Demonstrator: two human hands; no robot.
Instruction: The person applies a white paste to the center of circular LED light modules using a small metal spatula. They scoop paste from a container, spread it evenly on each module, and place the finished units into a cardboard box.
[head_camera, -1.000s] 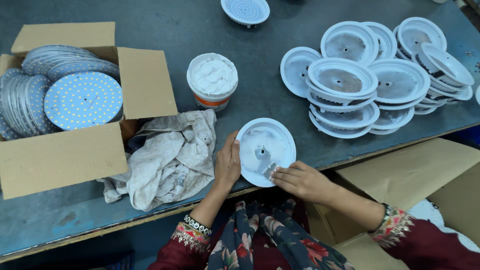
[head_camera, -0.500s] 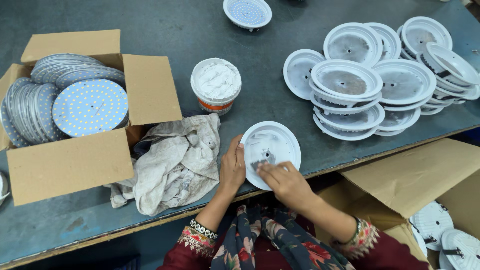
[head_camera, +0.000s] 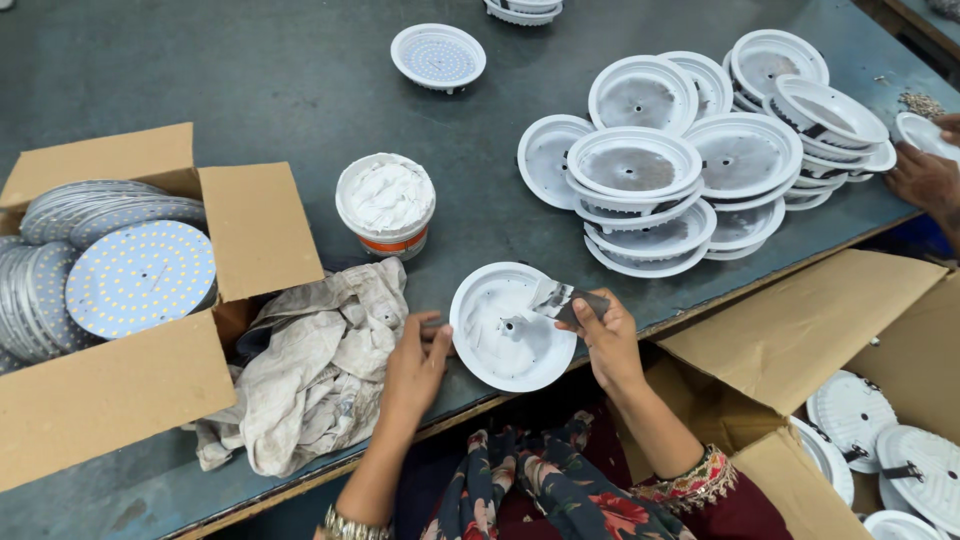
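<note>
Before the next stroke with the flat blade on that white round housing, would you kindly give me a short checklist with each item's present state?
1. Left hand steadies the white round plastic housing at its rim: ok.
2. Right hand grips the flat metal blade: ok.
3. Blade tip lies over the housing's inside: ok.
4. White paste left on the blade: cannot tell.
5. Open white tub of paste stands near, behind the housing: ok.
6. Crumpled grey rag beside the left hand: ok.
</note>
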